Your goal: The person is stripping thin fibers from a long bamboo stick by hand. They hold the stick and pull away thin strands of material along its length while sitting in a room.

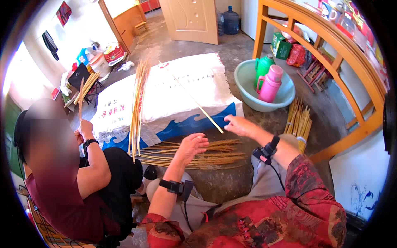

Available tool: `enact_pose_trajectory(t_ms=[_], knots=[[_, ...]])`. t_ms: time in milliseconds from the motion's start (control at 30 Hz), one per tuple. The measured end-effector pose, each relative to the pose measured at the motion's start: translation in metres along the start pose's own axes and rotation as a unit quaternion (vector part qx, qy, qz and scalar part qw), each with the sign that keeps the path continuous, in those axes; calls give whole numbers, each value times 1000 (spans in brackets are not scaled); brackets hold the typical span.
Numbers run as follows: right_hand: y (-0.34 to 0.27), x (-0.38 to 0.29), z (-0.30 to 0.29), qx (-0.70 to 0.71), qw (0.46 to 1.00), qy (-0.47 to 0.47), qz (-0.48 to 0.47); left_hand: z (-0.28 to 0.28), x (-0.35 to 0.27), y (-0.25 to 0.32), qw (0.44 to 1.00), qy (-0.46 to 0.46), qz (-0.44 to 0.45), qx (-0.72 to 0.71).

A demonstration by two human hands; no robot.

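Note:
A single pale stalk lies slantwise across a white woven sack spread before me, its thick end towards me. My right hand hovers just right of that end, fingers pointing left, with a small gap and nothing visibly held. Palm turned inward, my left hand is open and empty above the floor. Below and behind it, several dry stalks with brown feathery heads lie on the concrete. Another bunch of stalks rests on the sack's left part, heads pointing away.
At left sits a co-worker holding a brown stalk upright. A pale blue basin with green and pink thermos flasks stands right of the sack. Tied stalk bundles lie by my right knee, beside a wooden frame.

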State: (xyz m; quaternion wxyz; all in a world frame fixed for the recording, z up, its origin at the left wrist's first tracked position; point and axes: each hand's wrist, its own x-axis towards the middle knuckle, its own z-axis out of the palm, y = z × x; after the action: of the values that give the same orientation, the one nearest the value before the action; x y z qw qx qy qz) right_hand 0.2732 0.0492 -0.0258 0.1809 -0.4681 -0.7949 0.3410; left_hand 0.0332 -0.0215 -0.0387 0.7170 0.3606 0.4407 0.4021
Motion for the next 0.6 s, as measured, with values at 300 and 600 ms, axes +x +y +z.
enact_pose_trajectory(t_ms=[300,600], knots=[[49,57,79,131,976,50,164,-4,19,-6,996,62,-12,64],[11,42,59,362,908,19,212,1,25,4,995,89,23,49]])
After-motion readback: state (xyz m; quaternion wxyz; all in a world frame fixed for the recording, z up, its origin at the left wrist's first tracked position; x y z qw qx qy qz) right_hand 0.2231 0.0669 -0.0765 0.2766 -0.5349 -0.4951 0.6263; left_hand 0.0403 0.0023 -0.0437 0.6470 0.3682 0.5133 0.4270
